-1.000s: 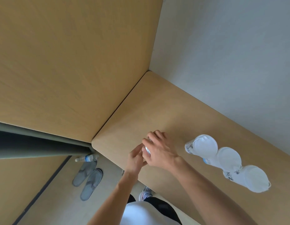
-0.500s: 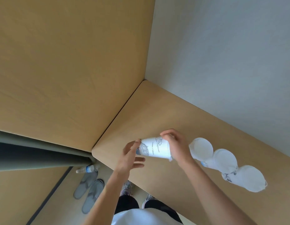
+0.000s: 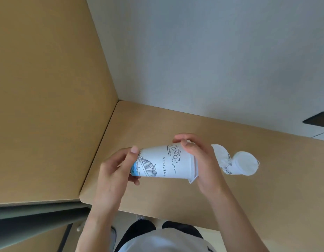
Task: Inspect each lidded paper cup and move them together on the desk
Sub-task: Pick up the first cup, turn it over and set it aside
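I hold a white lidded paper cup (image 3: 163, 161) with line drawings and printed text on its side, lifted above the wooden desk (image 3: 154, 124). My left hand (image 3: 115, 171) grips its narrow bottom end. My right hand (image 3: 199, 159) wraps around the lid end. The cup lies roughly horizontal, lid to the right. Behind my right hand, two more lidded cups stand on the desk: one (image 3: 221, 153) partly hidden by my fingers, the other (image 3: 244, 165) in full view beside it.
A wooden panel (image 3: 48, 88) walls off the desk's left side and a pale wall (image 3: 212, 51) runs along its back. The desk's front edge is near my body. A dark patch (image 3: 317, 120) shows at the far right.
The cup has been lifted off the desk and turned onto its side between both hands. My view swung, so the third cup on the right has dropped out of frame.
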{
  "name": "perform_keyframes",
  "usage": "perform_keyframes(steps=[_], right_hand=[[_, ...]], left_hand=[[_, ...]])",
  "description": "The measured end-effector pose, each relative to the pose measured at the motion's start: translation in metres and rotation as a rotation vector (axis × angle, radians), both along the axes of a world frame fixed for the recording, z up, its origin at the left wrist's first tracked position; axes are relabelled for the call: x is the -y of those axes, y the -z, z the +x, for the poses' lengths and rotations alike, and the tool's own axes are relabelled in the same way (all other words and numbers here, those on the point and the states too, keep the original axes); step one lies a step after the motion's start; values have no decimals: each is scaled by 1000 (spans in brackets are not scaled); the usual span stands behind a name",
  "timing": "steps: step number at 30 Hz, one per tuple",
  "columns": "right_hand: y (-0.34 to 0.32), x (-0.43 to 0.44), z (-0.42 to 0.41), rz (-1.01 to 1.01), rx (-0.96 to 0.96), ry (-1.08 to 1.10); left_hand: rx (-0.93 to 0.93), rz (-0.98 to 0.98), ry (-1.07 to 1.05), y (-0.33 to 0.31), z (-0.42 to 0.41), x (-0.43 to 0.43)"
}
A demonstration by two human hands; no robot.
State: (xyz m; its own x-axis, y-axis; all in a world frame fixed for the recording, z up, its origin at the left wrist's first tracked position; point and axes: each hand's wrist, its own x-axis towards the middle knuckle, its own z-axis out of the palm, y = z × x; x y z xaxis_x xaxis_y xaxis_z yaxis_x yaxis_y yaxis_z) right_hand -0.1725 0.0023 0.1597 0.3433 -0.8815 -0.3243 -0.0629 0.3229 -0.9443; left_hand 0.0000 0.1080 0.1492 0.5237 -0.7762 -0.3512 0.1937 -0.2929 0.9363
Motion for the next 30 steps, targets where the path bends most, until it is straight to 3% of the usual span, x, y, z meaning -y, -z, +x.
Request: perform_keyframes(steps=[6,13,19,24,30], right_hand=[[-5,-3,-9,81,31,42],[-13,-5,-14,-37,45,89],[-16,-3,-19,-58,50,114],[-14,-9,-24,-198,18,108],[-14,-11,-31,-189,50,135]], left_hand=[[48,-43,72,-6,2,0],[-18,4,117,-17,-2,4],[-115,-69,292,-15,11,-3],[-119,57,212,-18,3,0],[-108,-65,333,-17,4,-5]])
